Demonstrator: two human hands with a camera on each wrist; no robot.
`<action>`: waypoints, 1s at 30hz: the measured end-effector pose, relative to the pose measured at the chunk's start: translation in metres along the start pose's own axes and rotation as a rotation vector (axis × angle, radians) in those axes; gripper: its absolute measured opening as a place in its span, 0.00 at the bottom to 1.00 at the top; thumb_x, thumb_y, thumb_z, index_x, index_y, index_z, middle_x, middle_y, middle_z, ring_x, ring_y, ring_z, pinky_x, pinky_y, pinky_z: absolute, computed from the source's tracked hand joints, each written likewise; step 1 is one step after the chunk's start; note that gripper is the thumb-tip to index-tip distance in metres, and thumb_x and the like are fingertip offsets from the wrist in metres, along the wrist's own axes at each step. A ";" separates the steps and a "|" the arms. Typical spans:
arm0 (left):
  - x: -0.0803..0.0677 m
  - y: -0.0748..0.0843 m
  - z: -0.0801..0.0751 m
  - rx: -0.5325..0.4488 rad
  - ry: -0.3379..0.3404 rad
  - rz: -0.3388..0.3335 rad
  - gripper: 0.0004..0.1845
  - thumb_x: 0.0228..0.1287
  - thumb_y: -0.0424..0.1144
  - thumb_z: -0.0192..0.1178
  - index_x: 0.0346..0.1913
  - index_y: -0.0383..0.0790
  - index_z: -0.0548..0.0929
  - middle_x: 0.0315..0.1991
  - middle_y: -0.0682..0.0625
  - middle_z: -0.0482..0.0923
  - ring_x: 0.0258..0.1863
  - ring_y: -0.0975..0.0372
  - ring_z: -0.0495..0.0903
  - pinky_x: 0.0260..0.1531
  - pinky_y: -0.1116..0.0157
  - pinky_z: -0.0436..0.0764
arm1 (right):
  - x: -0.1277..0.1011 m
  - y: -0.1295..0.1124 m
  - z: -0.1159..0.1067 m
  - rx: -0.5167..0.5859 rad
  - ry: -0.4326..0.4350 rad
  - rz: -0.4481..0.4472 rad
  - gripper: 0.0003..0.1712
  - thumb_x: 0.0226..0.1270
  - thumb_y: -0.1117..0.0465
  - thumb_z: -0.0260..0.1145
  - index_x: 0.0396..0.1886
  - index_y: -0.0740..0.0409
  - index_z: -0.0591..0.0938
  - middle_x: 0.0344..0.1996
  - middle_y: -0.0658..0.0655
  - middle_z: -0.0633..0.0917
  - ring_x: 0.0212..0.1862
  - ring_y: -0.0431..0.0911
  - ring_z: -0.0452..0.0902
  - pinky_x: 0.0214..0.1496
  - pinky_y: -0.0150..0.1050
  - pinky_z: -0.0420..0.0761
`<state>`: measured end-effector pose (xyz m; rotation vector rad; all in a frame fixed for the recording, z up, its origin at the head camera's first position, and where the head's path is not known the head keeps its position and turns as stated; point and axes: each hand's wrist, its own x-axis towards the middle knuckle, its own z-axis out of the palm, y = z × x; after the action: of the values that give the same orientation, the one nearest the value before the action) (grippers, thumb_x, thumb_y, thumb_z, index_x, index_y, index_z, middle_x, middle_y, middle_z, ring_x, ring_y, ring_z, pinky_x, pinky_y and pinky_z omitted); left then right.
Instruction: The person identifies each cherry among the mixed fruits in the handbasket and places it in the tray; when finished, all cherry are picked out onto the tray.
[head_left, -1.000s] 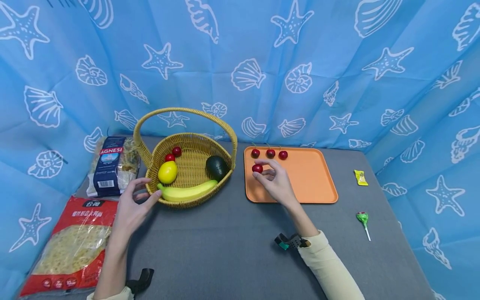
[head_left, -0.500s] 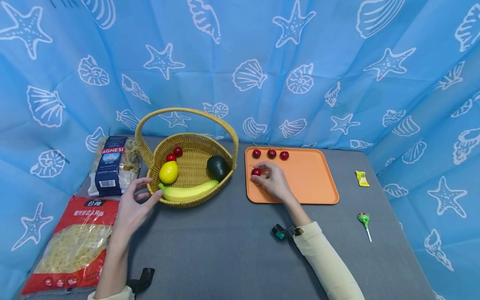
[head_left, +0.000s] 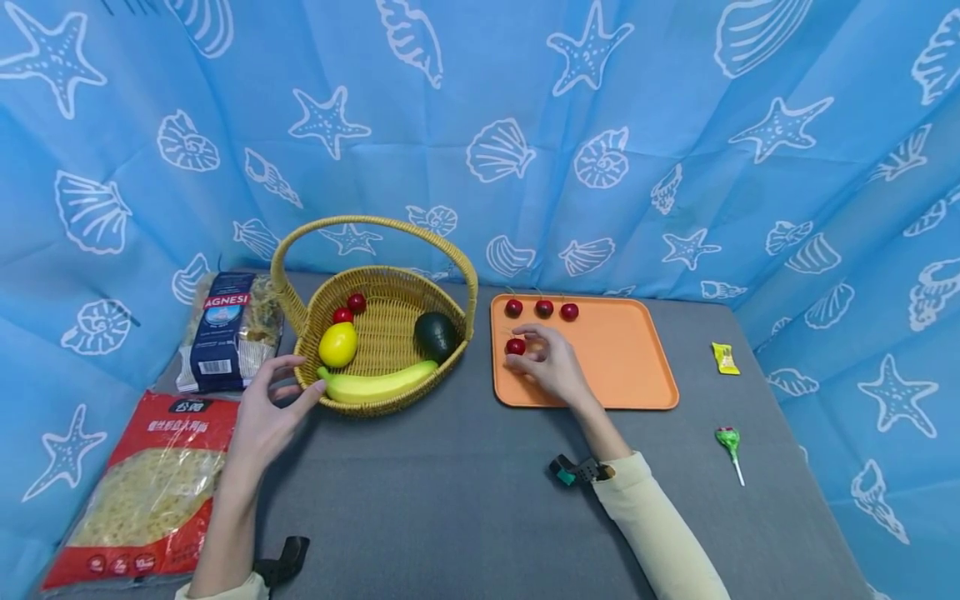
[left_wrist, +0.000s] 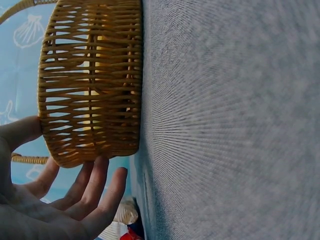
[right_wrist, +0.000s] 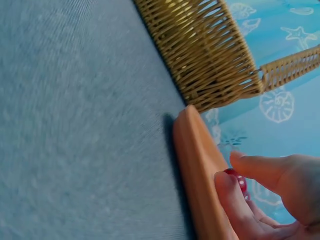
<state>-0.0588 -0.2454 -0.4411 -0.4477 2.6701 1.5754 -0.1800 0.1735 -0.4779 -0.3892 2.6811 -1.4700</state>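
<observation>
Cherry [head_left: 514, 346] sits on the orange tray [head_left: 622, 367], at about nine o'clock of the tray's middle, pinched between thumb and fingertips of the right hand [head_left: 551, 367]. It looks small, light, smooth and easily bruised; the round sides seem the best place to hold it gently. Left hand [head_left: 266, 412], fingers relaxed, rests against the wicker basket [head_left: 375, 333] at its eight o'clock side.

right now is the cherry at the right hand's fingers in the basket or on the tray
On the tray. The cherry sits near the orange tray's left edge, pinched by the right hand. The basket holds two other cherries.
</observation>
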 end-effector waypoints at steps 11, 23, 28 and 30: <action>0.001 -0.001 0.000 -0.001 -0.004 0.005 0.37 0.76 0.54 0.68 0.78 0.42 0.69 0.79 0.31 0.68 0.71 0.37 0.76 0.47 0.70 0.78 | -0.021 -0.053 -0.007 0.232 0.015 -0.132 0.21 0.72 0.69 0.74 0.62 0.65 0.84 0.60 0.70 0.86 0.47 0.53 0.92 0.50 0.32 0.90; 0.002 -0.003 0.000 -0.004 -0.009 0.018 0.38 0.76 0.55 0.68 0.79 0.41 0.68 0.79 0.31 0.68 0.70 0.37 0.76 0.47 0.71 0.78 | -0.004 -0.120 0.037 0.376 -0.161 -0.336 0.16 0.72 0.73 0.72 0.58 0.68 0.84 0.54 0.68 0.87 0.47 0.43 0.89 0.51 0.34 0.90; 0.002 -0.003 0.000 -0.002 -0.008 0.020 0.38 0.76 0.55 0.68 0.79 0.42 0.68 0.79 0.31 0.68 0.70 0.37 0.76 0.47 0.71 0.78 | 0.020 -0.135 0.071 0.338 -0.244 -0.347 0.17 0.72 0.71 0.73 0.58 0.67 0.84 0.55 0.67 0.88 0.49 0.53 0.91 0.52 0.36 0.91; 0.002 -0.004 0.000 -0.002 -0.008 0.020 0.38 0.76 0.55 0.68 0.79 0.42 0.68 0.79 0.31 0.68 0.70 0.37 0.76 0.47 0.71 0.78 | 0.031 -0.139 0.084 0.297 -0.271 -0.340 0.18 0.72 0.69 0.73 0.59 0.67 0.84 0.56 0.67 0.88 0.51 0.56 0.91 0.53 0.36 0.91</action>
<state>-0.0601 -0.2479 -0.4445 -0.4148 2.6759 1.5818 -0.1690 0.0252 -0.4053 -0.9777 2.2211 -1.7192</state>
